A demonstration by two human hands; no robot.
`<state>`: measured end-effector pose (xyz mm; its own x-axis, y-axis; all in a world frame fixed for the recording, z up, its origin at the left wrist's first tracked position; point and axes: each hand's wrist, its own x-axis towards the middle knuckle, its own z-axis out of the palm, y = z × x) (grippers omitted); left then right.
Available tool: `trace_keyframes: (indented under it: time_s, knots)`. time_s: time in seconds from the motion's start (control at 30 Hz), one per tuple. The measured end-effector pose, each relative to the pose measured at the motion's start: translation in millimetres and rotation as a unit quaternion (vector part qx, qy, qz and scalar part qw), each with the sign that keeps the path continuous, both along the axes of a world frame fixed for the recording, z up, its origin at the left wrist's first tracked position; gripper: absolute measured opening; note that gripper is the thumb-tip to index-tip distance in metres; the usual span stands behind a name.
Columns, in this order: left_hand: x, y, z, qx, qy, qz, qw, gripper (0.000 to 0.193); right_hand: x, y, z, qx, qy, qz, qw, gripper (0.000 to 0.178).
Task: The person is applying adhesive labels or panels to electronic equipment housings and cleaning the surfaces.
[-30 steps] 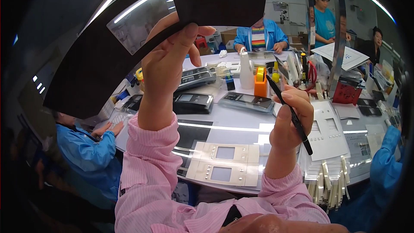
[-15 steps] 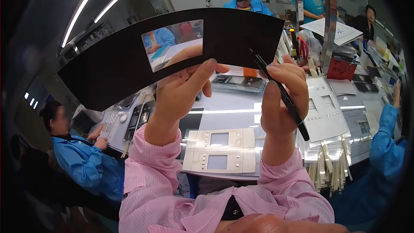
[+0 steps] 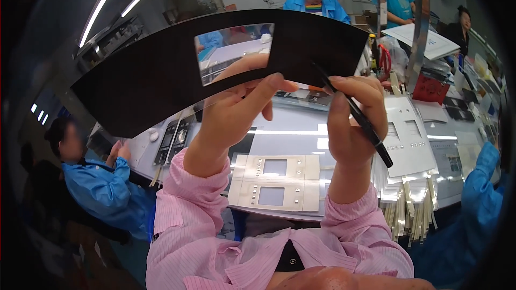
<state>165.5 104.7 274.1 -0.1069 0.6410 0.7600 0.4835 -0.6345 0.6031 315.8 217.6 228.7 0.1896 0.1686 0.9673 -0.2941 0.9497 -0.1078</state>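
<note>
Findings: scratch and smudge risk on raised panel

Black panel is held above the white table, its near edge pinched between the left hand's thumb and fingers. Right hand pinches a slim black tool at right; tip contact cannot be determined. A slip could score the panel; fingers behind the clear window could smudge it.

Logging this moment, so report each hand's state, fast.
Left hand: closed, holding the black panel by its lower edge.
Right hand: closed, holding a slim black tool.
</note>
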Motion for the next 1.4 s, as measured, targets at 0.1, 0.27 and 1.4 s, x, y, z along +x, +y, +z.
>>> trace_keyframes:
  time_s: [0.1, 0.27, 1.4]
  knots:
    - [3.8, 6.5, -1.3, -0.024, -0.041, -0.090, 0.995, 0.026, 5.3, -2.5, -3.4, -0.057, -0.002, 0.007, 0.998, 0.019]
    - [2.4, 8.8, -1.9, -0.015, -0.031, -0.100, 0.994, 0.026, 1.2, -0.8, -12.8, -0.093, 0.024, 0.049, 0.994, 0.017]
    - [-8.4, 17.2, -5.6, -0.035, -0.042, -0.050, 0.997, 0.024, 5.9, 6.4, -5.4, -0.041, -0.034, 0.001, 0.999, 0.016]
